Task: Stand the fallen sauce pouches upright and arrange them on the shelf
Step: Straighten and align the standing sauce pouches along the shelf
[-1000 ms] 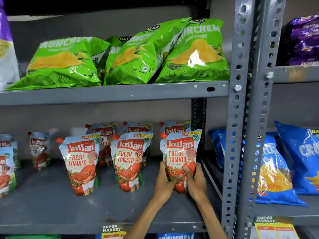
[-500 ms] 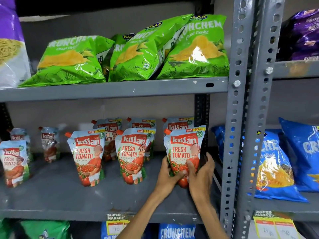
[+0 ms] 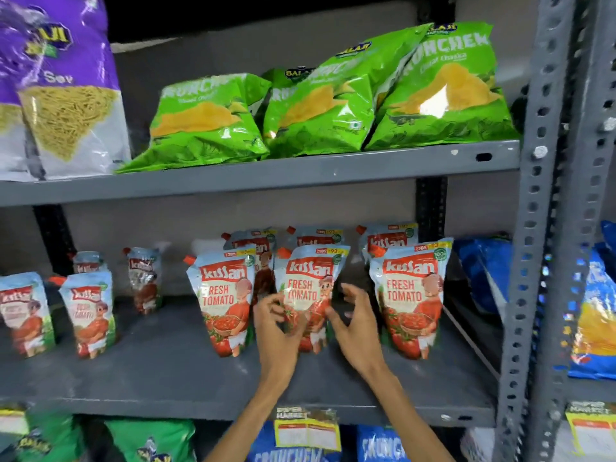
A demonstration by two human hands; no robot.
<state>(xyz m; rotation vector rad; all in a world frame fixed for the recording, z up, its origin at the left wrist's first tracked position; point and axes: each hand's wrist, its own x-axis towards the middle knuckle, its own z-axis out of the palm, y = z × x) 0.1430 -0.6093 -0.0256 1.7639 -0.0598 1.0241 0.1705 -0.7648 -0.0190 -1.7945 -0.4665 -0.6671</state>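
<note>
Both hands, left (image 3: 278, 323) and right (image 3: 355, 328), fingers spread, flank the glossy, crinkled middle pouch (image 3: 308, 288), upright.

Three green chip bags (image 3: 320, 108) are laid leaning across the upper shelf board (image 3: 300, 171), with a purple sev bag (image 3: 63, 88) stood at their left. Blue snack bags (image 3: 593, 315) are seen past the perforated grey upright (image 3: 530, 261). A price label (image 3: 306, 431) is fixed below.
</note>
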